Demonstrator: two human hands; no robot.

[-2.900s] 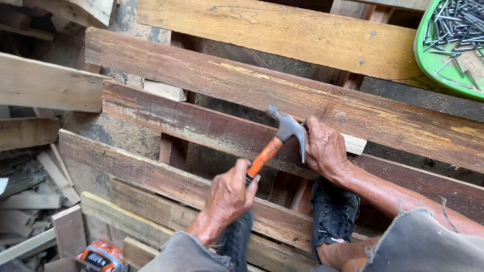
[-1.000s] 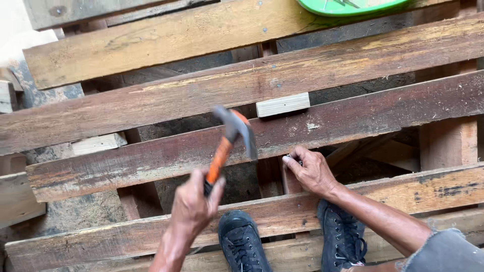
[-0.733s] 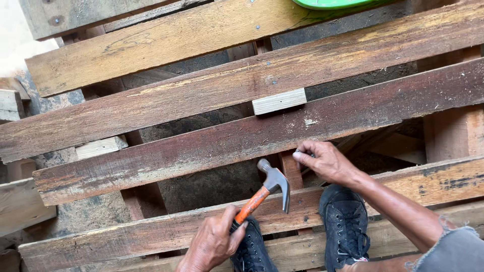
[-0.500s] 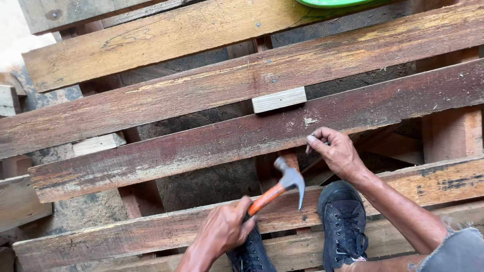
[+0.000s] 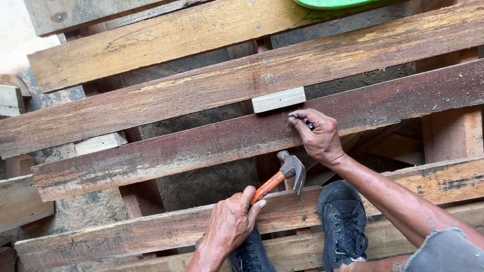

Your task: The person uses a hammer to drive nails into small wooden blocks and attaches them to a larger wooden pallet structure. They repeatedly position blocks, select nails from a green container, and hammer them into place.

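- Head view: we look down on a pallet of weathered planks, with the person's two dark shoes [image 5: 348, 226] standing on the lower slats.
- Our left hand [image 5: 229, 226] wraps the orange handle of a claw hammer [image 5: 282, 176]; the fingers are curled tight round the grip, thumb along the handle. The hammer head hangs low, over the gap between the middle plank [image 5: 201, 146] and the near plank [image 5: 151, 231], not touching either as far as we can tell.
- Our right hand [image 5: 317, 136] rests on the middle plank, just below a small pale block [image 5: 279, 99] wedged between that plank and the one above. Thumb and forefinger are pressed together on something small and dark, seemingly a nail [image 5: 308, 125]; it is too small to tell more.
- The nail sits at the plank's upper edge, held against the wood. We judge it placed but not driven: the hammer is well apart from it.
- Nail heads show in the upper planks, so we judge those fixed already; the middle plank at this spot is still to be fastened.
- A green tray's [image 5: 333, 4] edge shows at the top.
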